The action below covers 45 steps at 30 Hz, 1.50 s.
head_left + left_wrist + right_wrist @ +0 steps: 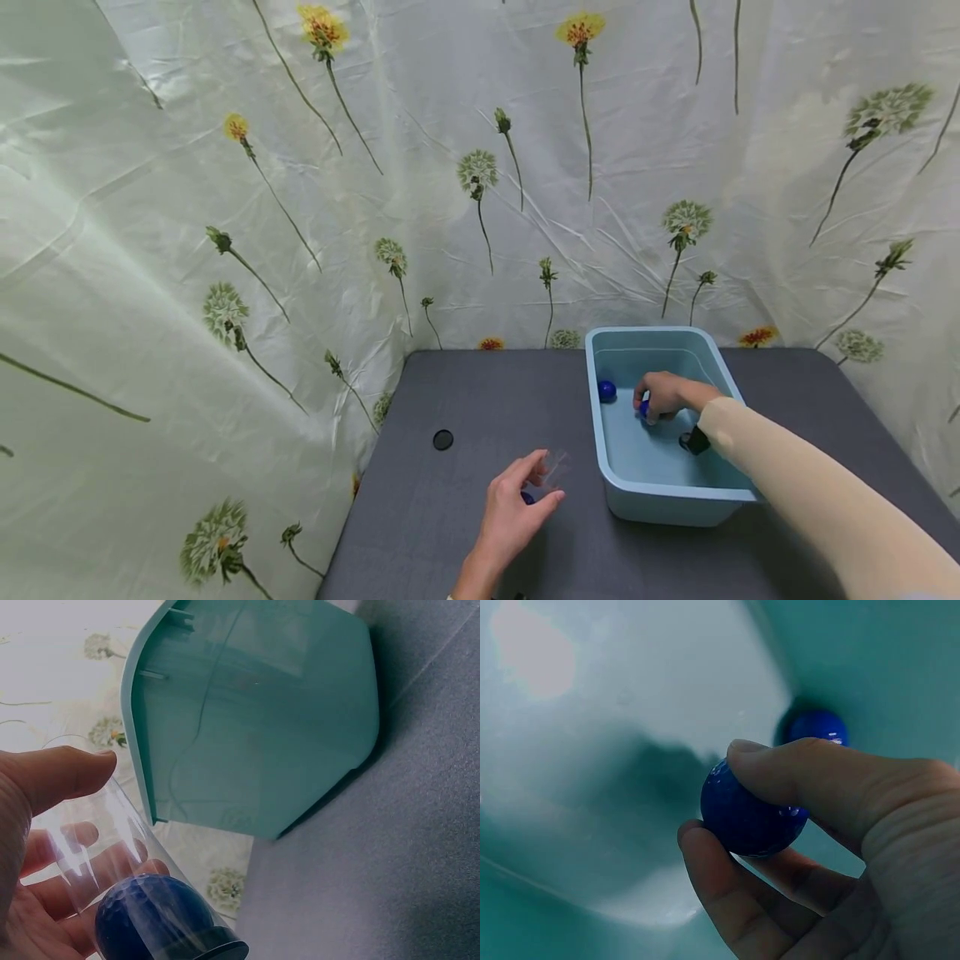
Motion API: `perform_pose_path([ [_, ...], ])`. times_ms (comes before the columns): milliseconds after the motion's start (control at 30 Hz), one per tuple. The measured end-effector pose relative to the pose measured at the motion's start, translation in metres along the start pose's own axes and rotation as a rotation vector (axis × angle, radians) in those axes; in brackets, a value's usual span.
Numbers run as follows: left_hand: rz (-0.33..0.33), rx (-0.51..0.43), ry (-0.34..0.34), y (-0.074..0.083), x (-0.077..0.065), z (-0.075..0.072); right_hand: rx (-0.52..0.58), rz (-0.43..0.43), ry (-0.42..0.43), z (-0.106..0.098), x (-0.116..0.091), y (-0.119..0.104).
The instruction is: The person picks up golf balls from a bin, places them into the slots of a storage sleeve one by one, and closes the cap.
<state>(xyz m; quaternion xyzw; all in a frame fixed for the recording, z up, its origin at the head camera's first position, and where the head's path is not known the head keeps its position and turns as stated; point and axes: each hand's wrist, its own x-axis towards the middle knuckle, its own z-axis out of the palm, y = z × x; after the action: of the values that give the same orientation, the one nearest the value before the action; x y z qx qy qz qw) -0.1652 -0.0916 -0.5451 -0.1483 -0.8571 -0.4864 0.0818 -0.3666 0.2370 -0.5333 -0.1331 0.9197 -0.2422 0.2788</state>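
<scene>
My left hand (pixel 506 510) holds a clear plastic tube (pixel 556 471) left of the bin, thumb and fingers curled round it. The left wrist view shows a dimpled blue golf ball (pixel 146 911) inside this tube, low down near its dark end cap (pixel 222 946). Inside the light blue plastic bin (pixel 660 507), my right hand (pixel 666 393) pinches another blue golf ball (pixel 742 817) between thumb and fingers. A further blue ball (pixel 607 391) sits against the bin's left wall, beyond my right thumb in the right wrist view.
A black round cap (pixel 443 439) lies on the dark grey table (pixel 495 392), left of the bin. Behind the table and along its left side hangs a pale curtain (pixel 435 100) printed with dandelions. The bin's raised walls surround my right hand.
</scene>
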Motion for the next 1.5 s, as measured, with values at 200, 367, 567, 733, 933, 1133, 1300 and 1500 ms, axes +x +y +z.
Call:
perform_pose_path([
  [200,0.004,0.005,-0.01,-0.001,-0.002,0.0,0.017,-0.092,0.033,-0.006,-0.013,-0.008],
  [367,0.003,0.001,-0.01,-0.001,-0.003,0.001,0.028,-0.176,0.062,-0.014,-0.025,-0.017],
  [567,0.02,-0.001,0.0,0.0,-0.002,0.002,0.007,-0.23,0.083,-0.016,-0.034,-0.031],
  [733,0.026,-0.012,0.006,0.001,-0.001,0.003,-0.023,-0.273,0.125,-0.014,-0.042,-0.042],
  [933,0.04,0.0,0.011,0.001,-0.002,0.002,-0.009,-0.318,0.158,-0.011,-0.056,-0.053],
  [1133,0.034,0.004,0.004,0.002,-0.002,0.001,0.014,-0.345,0.17,-0.007,-0.069,-0.063],
  [1300,0.018,0.001,-0.006,0.004,-0.002,0.001,0.047,-0.345,0.179,-0.002,-0.079,-0.068],
  [1500,0.002,0.001,-0.005,0.005,-0.002,0.002,0.074,-0.354,0.212,0.002,-0.091,-0.074],
])
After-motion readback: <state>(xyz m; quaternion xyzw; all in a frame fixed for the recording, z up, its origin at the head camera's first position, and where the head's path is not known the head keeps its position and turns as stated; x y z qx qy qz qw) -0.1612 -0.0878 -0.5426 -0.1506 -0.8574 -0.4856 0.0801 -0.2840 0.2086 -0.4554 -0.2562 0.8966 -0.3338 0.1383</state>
